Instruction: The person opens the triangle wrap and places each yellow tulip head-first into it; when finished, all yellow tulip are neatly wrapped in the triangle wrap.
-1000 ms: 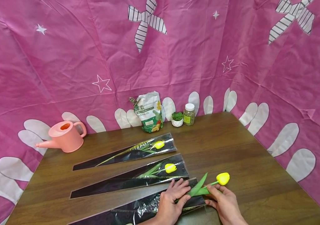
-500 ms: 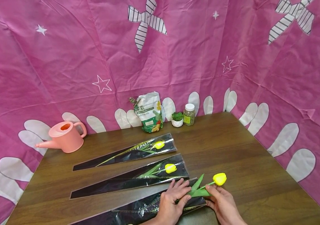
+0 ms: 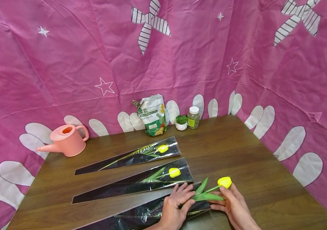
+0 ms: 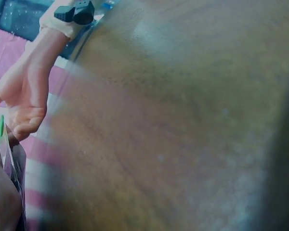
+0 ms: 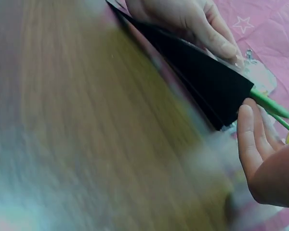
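From my remote seat, near edge of the table (image 3: 238, 150). Left hand (image 3: 176, 204) lies flat on the mouth of the nearest sleeve (image 3: 140, 215), a black-backed clear plastic cone, fingers straight and spread, pressing the film down; its grip is open, clamped on nothing. Right hand (image 3: 233, 206) sits just right of the sleeve mouth, fingers relaxed and extended; one fingertip touches the yellow tulip (image 3: 224, 182) at the bloom, and the stem and leaves run along the hand's upper side. I cannot tell from the head view whether the fingers pinch the stem; they read as uncurled.

The tulip's bloom is outside the sleeve, past its wide end. Green leaves (image 3: 205, 195) cross the opening between the two hands, stem end going under the film.

Right wrist view: black sleeve corner (image 5: 216, 91) with green stem (image 5: 272, 107) poking out, the right hand's fingers beside it, uncurled. Left wrist view mostly blurred wood.

Beyond: two more sleeved tulips (image 3: 174, 172) (image 3: 162, 148) lying parallel, well apart from the hands. Pink watering can (image 3: 65, 139) far left. Against the pink backdrop, a pouch (image 3: 153, 115), small potted plant (image 3: 181, 121), jar (image 3: 193, 117).
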Motion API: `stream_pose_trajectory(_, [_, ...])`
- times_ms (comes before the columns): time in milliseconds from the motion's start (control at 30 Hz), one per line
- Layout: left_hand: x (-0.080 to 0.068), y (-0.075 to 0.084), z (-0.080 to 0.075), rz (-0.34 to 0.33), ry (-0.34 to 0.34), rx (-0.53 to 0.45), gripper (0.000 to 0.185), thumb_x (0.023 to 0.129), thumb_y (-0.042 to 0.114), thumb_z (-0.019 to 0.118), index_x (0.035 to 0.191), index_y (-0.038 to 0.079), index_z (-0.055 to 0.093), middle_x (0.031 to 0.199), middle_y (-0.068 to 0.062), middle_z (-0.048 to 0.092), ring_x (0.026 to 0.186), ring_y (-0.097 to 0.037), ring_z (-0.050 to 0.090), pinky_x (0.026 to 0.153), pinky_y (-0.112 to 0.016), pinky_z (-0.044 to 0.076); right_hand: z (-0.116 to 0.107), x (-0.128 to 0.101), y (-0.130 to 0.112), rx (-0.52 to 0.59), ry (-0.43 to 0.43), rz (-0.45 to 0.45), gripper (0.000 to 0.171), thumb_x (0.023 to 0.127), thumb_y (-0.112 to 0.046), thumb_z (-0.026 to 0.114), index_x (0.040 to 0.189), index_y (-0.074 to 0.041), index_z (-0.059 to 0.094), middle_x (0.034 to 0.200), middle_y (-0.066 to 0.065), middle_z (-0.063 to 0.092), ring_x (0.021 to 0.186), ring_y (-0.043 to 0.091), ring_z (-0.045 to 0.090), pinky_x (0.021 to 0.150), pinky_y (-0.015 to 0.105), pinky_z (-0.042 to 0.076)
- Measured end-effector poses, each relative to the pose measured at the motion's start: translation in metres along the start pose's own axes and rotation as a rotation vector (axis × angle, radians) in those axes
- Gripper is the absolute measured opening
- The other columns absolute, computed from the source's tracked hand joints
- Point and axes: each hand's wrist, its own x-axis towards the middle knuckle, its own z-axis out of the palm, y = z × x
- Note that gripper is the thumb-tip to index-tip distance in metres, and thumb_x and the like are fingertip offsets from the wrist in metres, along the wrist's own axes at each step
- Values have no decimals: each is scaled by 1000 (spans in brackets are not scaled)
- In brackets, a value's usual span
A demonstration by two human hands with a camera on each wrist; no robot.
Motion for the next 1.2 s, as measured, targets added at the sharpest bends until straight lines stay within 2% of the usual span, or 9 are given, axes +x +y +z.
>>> stream_pose_trajectory(133, [-1,0,0,11,3,-4,24,81,5,80,105,6,78,116,-10,71,111,-34,66,92,-61,49,-6,0,-3,8,-61,-34,14,110,-16,39,119,-8,44,108,16,72,96,28,71,72,44,60])
stream_pose_trajectory(267, [-1,0,1,21,10,-5,24,81,5,80,106,5,78,116,-10,71,111,-35,66,92,-61,49,-5,1,-3,-61,51,-33,18,107,-13,46,120,-1,49,112,15,70,95,23,69,71,43,60])
stream_pose_trajectory(367, [0,0,1,20,12,-6,24,81,4,80,106,5,78,116,-10,71,111,-34,66,93,-60,49,-2,2,-1,-123,177,-12,20,104,-10,54,118,3,54,101,13,68,87,20,66,68,39,59])
stream_pose_trajectory(500, [0,0,2,14,7,-5,24,81,4,80,105,5,78,117,-10,71,111,-35,66,94,-60,49,2,3,0,-151,237,24,19,100,-10,61,115,1,58,88,9,64,79,17,62,65,34,55])
stream_pose_trajectory(667, [1,1,3,2,-8,-4,24,81,5,80,105,5,78,117,-9,71,112,-35,65,93,-61,48,7,5,0,-175,240,19,34,96,-8,67,125,-1,49,96,10,65,79,17,64,66,30,55])
stream_pose_trajectory(833, [0,1,2,-6,-10,5,23,82,6,80,105,6,78,117,-9,71,113,-34,65,93,-61,49,5,6,-3,-303,208,-68,49,94,-2,67,133,-4,38,98,16,68,74,18,68,59,29,55])
stream_pose_trajectory(967, [0,1,1,-9,-13,10,23,83,7,80,106,7,78,118,-8,71,113,-34,65,93,-61,49,-3,6,-8,-384,117,-112,46,94,0,66,132,0,40,99,19,68,75,21,70,58,33,57])
stream_pose_trajectory(1100, [1,2,0,-25,-16,1,24,83,7,79,107,7,78,118,-8,71,114,-33,65,93,-61,48,-21,7,-15,-361,-125,-159,35,100,2,56,133,-8,44,108,19,69,88,25,72,64,39,60])
stream_pose_trajectory(1200, [1,2,-1,-33,-19,-4,24,83,6,79,107,6,78,119,-8,71,114,-34,65,94,-61,48,-34,8,-20,-332,-287,-191,34,103,4,47,133,-12,48,116,13,68,96,25,71,69,43,60])
